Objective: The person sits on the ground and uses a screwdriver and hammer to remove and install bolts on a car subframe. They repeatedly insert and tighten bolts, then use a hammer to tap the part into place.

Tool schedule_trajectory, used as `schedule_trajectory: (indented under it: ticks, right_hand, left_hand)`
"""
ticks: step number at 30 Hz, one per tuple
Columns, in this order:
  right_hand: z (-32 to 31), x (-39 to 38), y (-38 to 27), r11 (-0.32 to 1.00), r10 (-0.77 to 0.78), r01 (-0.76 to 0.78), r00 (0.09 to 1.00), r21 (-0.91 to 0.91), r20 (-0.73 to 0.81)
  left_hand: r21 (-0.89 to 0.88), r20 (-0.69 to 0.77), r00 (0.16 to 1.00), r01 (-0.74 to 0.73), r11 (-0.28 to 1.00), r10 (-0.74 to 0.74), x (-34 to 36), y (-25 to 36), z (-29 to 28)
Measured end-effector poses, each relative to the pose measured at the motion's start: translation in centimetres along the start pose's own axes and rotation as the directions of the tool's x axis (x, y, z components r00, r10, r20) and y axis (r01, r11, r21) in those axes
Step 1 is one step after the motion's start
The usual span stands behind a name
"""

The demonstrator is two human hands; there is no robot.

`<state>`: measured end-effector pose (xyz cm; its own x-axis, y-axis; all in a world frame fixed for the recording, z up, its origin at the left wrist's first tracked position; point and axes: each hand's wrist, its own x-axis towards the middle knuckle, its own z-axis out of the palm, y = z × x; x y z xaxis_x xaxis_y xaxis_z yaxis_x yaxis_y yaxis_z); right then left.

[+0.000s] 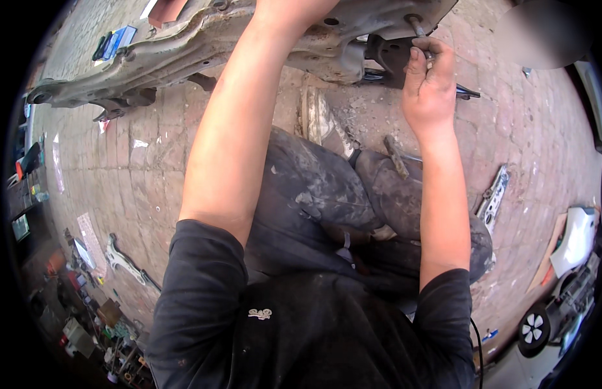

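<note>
A long, rusty grey car subframe (204, 48) spans the top of the view. Its right end has a hole from which a metal bolt (416, 26) sticks out. My right hand (432, 91) is closed there, thumb and fingers pinching the lower part of the bolt. Behind that spot is a dark bracket or arm (388, 57), partly covered by the subframe. My left hand (296, 8) reaches over the subframe's middle; the upper edge cuts it off, so its fingers are hidden.
A hammer (397, 157) lies by my bent knees on the paved floor (152, 188). Metal control arms lie left (126, 260) and right (493, 198). Blue packaging (121, 40) is beyond the subframe. Clutter (87, 330) fills the lower left; a car (541, 337) stands lower right.
</note>
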<state>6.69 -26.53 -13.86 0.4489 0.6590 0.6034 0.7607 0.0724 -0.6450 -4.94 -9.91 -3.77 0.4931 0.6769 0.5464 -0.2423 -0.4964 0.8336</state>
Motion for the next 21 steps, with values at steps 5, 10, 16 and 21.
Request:
schedule_trajectory:
  ticks: [5,10,16,21]
  right_hand:
    - [0.8,0.1,-1.5,0.997,-0.075,0.075,0.997,0.008,0.018]
    - [0.7,0.1,-2.3,1.0,-0.022,0.022,0.998,0.002,0.051]
    - [0.5,0.2,-2.6,0.999,0.015,-0.018,0.997,0.044,0.075]
    - [0.3,0.0,-2.7,0.969,0.172,-0.18,0.983,0.167,0.064]
  left_hand:
    - [-0.14,-0.049,0.999,-0.009,0.99,0.002,-0.6,-0.1,0.5]
    - [-0.028,-0.035,0.999,0.002,1.0,-0.003,-0.4,-0.2,0.3]
    - [-0.096,-0.015,0.999,0.026,0.995,-0.028,-0.5,-0.4,0.2]
    - [-0.115,-0.039,0.999,0.001,0.993,-0.006,-0.4,-0.2,0.4]
